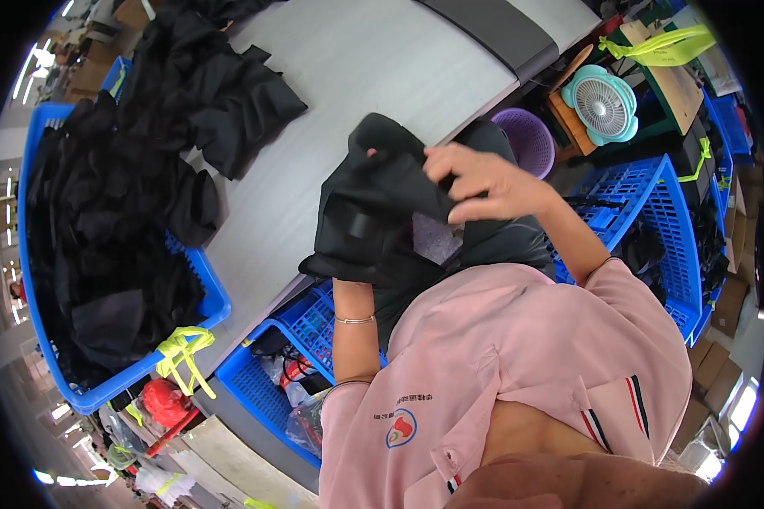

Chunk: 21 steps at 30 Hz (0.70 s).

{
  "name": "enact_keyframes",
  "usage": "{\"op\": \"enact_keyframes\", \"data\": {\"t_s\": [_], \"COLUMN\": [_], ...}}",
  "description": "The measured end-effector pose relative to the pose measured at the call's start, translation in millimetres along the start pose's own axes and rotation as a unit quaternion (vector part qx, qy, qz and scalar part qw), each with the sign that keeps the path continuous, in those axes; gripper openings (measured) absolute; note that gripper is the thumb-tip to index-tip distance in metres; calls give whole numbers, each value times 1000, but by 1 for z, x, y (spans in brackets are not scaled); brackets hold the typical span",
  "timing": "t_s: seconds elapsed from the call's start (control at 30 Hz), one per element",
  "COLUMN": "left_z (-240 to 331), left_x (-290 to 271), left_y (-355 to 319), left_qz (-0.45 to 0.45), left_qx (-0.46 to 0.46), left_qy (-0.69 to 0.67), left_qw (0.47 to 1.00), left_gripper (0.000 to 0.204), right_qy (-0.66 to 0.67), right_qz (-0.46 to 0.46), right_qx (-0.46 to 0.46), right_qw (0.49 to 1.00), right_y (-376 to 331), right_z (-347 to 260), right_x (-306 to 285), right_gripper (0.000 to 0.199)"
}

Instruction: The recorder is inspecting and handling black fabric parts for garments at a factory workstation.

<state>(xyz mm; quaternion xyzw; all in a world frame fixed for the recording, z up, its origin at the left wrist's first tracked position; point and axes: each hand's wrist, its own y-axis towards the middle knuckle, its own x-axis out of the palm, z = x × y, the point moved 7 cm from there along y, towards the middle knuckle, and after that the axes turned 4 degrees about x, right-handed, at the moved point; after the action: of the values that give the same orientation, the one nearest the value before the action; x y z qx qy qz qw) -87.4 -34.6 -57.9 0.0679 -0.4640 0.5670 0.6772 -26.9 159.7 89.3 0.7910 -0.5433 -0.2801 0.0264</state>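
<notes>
A black fabric piece (pixel 365 199), shaped like a small bag or sleeve, is draped over my left hand (pixel 371 153) above my lap. The cloth hides nearly all of that hand. Only a bit of fingertip shows near the top, and the wrist with a thin bracelet (pixel 354 320) comes out below. My right hand (pixel 488 182) is at the right edge of the cloth. Its fingers are bent and the thumb stands apart from them. The fingertips are at or just beside the fabric edge, and I cannot tell whether they touch it.
On the left, a blue crate (pixel 216 284) is heaped with black fabric pieces (pixel 102 220), some spilling onto the grey table (pixel 272 182). Another blue basket (pixel 259 360) is under the table. To the right are a purple bin (pixel 526 140), a teal fan (pixel 601 106) and blue crates (pixel 675 246).
</notes>
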Motion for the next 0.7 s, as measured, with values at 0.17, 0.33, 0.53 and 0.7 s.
{"op": "enact_keyframes", "data": {"t_s": [0.17, 0.33, 0.53, 0.7], "left_z": [2, -4, 60, 66], "left_x": [-8, 38, 32, 52], "left_y": [10, -6, -22, 36], "left_qz": [2, -33, 71, -31], "left_qx": [-28, 106, 288, 226], "left_qy": [52, 237, 331, 226], "left_qw": [998, 965, 896, 947], "left_gripper": [39, 32, 26, 31], "right_qy": [-137, -221, 31, 388], "right_qz": [122, 291, 444, 342], "right_qx": [68, 68, 221, 235], "right_qw": [981, 929, 868, 823], "right_y": [39, 72, -8, -9], "right_z": [40, 89, 108, 119], "right_x": [-67, -97, -56, 8], "right_gripper": [18, 23, 21, 25]}}
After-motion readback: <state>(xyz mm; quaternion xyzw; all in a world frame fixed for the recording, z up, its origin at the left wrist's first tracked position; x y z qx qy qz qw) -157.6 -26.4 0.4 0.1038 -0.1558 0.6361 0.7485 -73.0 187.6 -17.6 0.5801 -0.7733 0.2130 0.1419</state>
